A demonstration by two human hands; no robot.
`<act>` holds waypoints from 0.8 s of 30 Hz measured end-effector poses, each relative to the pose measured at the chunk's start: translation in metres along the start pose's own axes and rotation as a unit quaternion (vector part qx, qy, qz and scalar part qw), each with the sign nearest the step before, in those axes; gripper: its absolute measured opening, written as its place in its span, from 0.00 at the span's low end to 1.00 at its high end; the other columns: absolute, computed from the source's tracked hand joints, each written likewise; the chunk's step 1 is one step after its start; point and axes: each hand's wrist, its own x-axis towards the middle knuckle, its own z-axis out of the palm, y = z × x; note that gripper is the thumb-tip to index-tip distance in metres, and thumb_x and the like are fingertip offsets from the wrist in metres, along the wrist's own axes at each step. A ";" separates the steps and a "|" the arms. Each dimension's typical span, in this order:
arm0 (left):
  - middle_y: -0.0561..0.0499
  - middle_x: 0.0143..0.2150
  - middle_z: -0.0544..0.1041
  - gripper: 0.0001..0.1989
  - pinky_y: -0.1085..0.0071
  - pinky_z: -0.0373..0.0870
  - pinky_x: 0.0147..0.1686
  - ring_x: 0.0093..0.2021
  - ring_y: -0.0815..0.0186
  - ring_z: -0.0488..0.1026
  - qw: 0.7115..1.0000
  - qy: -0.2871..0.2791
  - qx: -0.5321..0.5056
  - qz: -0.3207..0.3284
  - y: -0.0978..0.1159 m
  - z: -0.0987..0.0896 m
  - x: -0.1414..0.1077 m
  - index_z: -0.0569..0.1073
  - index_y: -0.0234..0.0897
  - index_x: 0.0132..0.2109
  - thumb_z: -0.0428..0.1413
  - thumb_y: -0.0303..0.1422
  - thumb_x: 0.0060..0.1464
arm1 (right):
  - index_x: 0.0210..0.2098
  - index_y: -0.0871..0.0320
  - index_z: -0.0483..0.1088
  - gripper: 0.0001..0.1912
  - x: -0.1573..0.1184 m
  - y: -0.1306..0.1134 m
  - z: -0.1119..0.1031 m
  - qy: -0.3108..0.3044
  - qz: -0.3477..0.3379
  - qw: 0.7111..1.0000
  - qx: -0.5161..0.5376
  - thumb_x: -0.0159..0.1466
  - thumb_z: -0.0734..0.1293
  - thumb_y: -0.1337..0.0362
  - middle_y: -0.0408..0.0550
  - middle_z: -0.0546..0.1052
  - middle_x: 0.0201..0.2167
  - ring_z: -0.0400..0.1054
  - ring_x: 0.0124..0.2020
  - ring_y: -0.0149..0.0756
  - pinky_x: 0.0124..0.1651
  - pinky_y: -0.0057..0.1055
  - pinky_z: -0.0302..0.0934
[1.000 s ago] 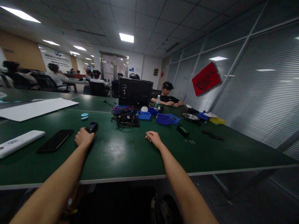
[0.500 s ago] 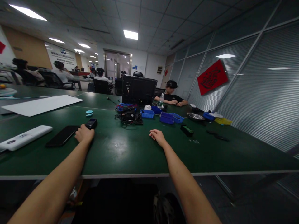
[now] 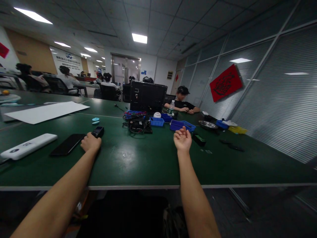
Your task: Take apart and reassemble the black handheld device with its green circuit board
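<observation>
My left hand (image 3: 91,142) rests on the green table (image 3: 148,165) with its fingers at a small black device (image 3: 98,132) that has a screen. Just left of that hand lies a flat black slab (image 3: 67,144). My right hand (image 3: 182,139) is turned palm up, its fingers apart and slightly curled, with nothing in it. Close beyond it are blue trays (image 3: 176,125), and a black box with a green top (image 3: 199,139) is to its right.
A white power strip (image 3: 29,146) and a white sheet (image 3: 47,111) lie at the left. A monitor (image 3: 148,96), a tangle of cables and black electronics (image 3: 136,125), and a bottle (image 3: 171,107) stand mid-table. A person (image 3: 183,102) sits across; a metal dish (image 3: 208,124) is at the right.
My right hand has moved right, turned palm up and opened its fingers. My left hand stays at the black device. The view has shifted slightly.
</observation>
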 end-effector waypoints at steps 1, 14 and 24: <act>0.35 0.50 0.67 0.28 0.54 0.62 0.45 0.51 0.47 0.64 1.000 0.000 0.001 0.001 0.000 0.000 0.000 0.60 0.31 0.54 0.49 0.39 0.45 | 0.34 0.56 0.69 0.08 0.000 -0.004 0.007 -0.009 -0.021 0.999 0.042 0.58 0.61 0.61 0.42 0.70 0.24 0.59 0.22 0.24 0.18 0.20 0.51; 0.35 0.50 0.67 0.28 0.55 0.62 0.43 0.51 0.48 0.63 1.000 -0.008 -0.004 0.002 0.003 -0.007 -0.005 0.60 0.32 0.54 0.49 0.39 0.46 | 0.36 0.57 0.69 0.09 -0.002 0.024 0.034 -0.048 -0.024 0.982 0.182 0.58 0.62 0.60 0.42 0.67 0.25 0.57 0.23 0.25 0.13 0.17 0.50; 0.34 0.50 0.67 0.28 0.55 0.62 0.44 0.50 0.47 0.64 1.000 0.002 -0.004 0.004 0.002 -0.004 -0.005 0.60 0.31 0.53 0.50 0.39 0.45 | 0.37 0.57 0.67 0.08 -0.085 0.019 0.031 -0.095 0.003 0.960 0.263 0.60 0.62 0.62 0.41 0.65 0.24 0.59 0.22 0.23 0.13 0.14 0.54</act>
